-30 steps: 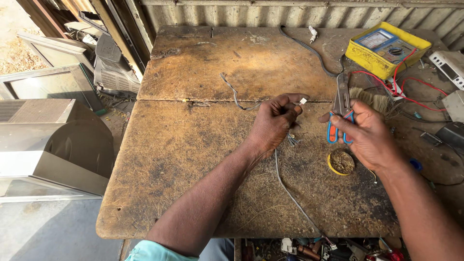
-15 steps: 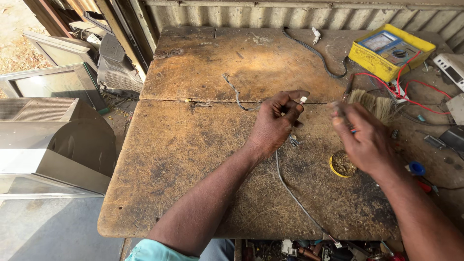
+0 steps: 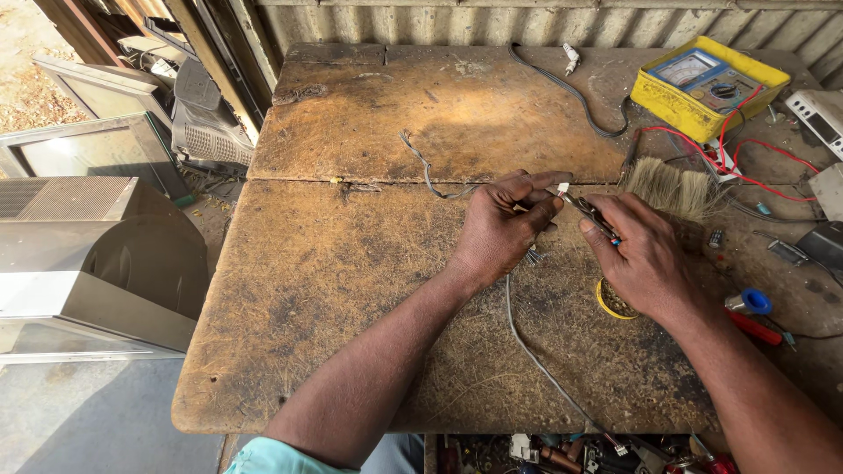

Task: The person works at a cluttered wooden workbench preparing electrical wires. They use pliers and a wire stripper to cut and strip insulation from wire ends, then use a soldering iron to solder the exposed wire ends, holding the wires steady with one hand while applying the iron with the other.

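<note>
While the left hand (image 3: 500, 233) pinches the end of a thin grey wire (image 3: 527, 342) between thumb and fingers, its small white tip (image 3: 563, 188) poking out just past the fingertips, the right hand (image 3: 645, 259) closes around a pair of small pliers (image 3: 590, 211) and brings the nose up to that tip. The step in hand looks like gripping or trimming the wire end (the nose sits just beside the white tip, and whether it touches is hard to tell). A next move would call for a steady pinch and a fine, square bite at the tip. From the fist the wire trails down across the wooden table (image 3: 351, 263) toward its near edge. That tabletop is rough, worn and scratched, with a crack across its middle. A round yellow ring (image 3: 606, 307) lies partly under the right hand; a bristly brush (image 3: 672, 186) sits just beyond it, and a boxy yellow meter (image 3: 707, 88) with red leads (image 3: 755, 145) stands well apart.
</note>
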